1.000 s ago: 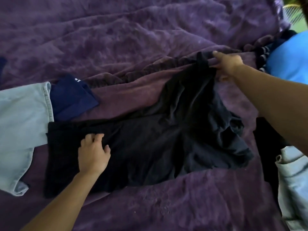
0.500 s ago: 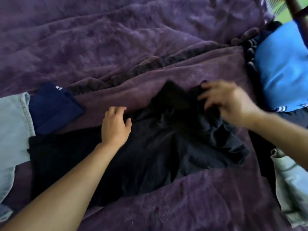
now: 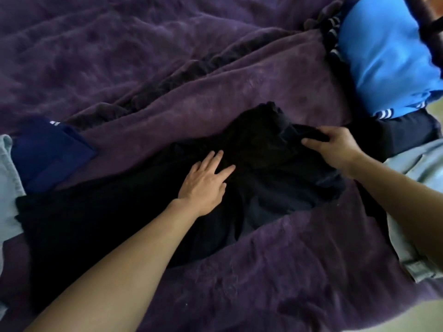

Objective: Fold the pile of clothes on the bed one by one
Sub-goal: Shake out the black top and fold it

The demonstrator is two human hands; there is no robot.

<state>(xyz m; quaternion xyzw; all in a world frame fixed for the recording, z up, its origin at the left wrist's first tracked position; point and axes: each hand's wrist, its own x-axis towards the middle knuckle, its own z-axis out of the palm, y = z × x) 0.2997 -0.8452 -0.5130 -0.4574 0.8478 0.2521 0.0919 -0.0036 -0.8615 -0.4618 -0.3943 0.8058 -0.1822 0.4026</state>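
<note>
A black garment (image 3: 100, 226) lies spread across the purple blanket (image 3: 191, 68) in the middle of the bed, its right end bunched into folds. My left hand (image 3: 205, 180) lies flat on the garment's middle with straight fingers. My right hand (image 3: 335, 149) rests on the bunched right end, its fingers curled over the crumpled black cloth. The garment's left part lies flat and reaches to the left edge of the view.
A folded navy piece (image 3: 48, 152) and a light blue denim garment (image 3: 7, 183) lie at the left. At the right sit a bright blue garment (image 3: 383, 56), a dark navy one (image 3: 405, 130) and pale denim (image 3: 412, 168).
My right hand has brought the garment's far right end down from the back and gathered it near the middle. My left hand has slid right along the garment to its centre.
</note>
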